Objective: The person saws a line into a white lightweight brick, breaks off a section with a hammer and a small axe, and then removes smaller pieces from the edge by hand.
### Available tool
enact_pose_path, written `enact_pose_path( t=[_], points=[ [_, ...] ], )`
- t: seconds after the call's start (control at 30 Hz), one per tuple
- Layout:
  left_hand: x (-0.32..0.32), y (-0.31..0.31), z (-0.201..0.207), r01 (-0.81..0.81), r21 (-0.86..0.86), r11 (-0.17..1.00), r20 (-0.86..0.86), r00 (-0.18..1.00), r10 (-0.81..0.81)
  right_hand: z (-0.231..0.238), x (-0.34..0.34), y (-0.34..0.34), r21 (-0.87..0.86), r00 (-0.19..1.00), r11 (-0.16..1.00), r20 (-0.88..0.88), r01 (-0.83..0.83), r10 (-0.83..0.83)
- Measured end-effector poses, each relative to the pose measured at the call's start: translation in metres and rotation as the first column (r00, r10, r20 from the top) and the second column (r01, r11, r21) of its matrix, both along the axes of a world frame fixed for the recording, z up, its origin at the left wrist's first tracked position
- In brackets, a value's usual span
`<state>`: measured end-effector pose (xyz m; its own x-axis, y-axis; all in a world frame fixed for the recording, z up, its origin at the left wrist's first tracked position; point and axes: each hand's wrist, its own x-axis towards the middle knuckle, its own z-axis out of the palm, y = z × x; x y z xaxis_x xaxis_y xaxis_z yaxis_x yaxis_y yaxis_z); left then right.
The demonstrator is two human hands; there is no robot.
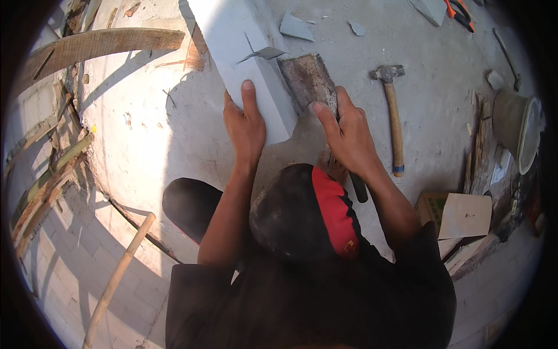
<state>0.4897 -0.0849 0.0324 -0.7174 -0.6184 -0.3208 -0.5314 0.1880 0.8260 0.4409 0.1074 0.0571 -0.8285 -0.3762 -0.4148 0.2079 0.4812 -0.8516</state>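
Observation:
A long white block point(258, 70) slants in front of me, with a notch and a crack across its upper face. My left hand point(245, 125) grips its near end, thumb on top and fingers round the left side. In my right hand point(347, 131) is a wide-bladed tool point(308, 81) with a brown, crusted rectangular blade, its dark handle end showing below my wrist. The blade lies against the block's right side, close to the notch. My right thumb rests on the blade's near edge. On the floor to the right lies a hammer point(393, 113) with a wooden handle.
Broken grey pieces point(296, 27) lie beyond the block. An orange-handled tool point(459, 14) sits at the far right. Along the right stand a grey bucket point(517, 131) and a cardboard box point(465, 215). Curved timber point(110, 43) and a wooden pole point(119, 279) are at the left.

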Motion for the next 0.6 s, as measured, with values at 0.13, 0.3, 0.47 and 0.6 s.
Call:
enact_pose_path(
  t=[0.13, 0.3, 0.47, 0.6],
  points=[
    [-0.004, 0.003, -0.003, -0.003, -0.052, 0.999, -0.06, 0.998, 0.0, 0.015, 0.018, 0.0, -0.198, 0.965, 0.955, -0.099, 0.221, -0.244],
    [-0.009, 0.0, -0.004, 0.006, -0.058, 0.998, -0.094, 0.996, -0.012, -0.015, 0.007, -0.009, 0.113, 1.0, 0.994, 0.004, 0.004, -0.004],
    [0.0, -0.002, -0.004, 0.027, -0.076, 0.997, -0.086, 0.996, -0.034, 0.007, 0.022, 0.003, -0.163, 0.957, 0.947, -0.038, 0.276, -0.286],
    [-0.006, 0.005, 0.001, -0.013, -0.01, 1.0, -0.055, 0.998, 0.012, -0.017, 0.01, -0.002, 0.064, 1.0, 0.998, 0.003, 0.029, -0.03]
  ],
)
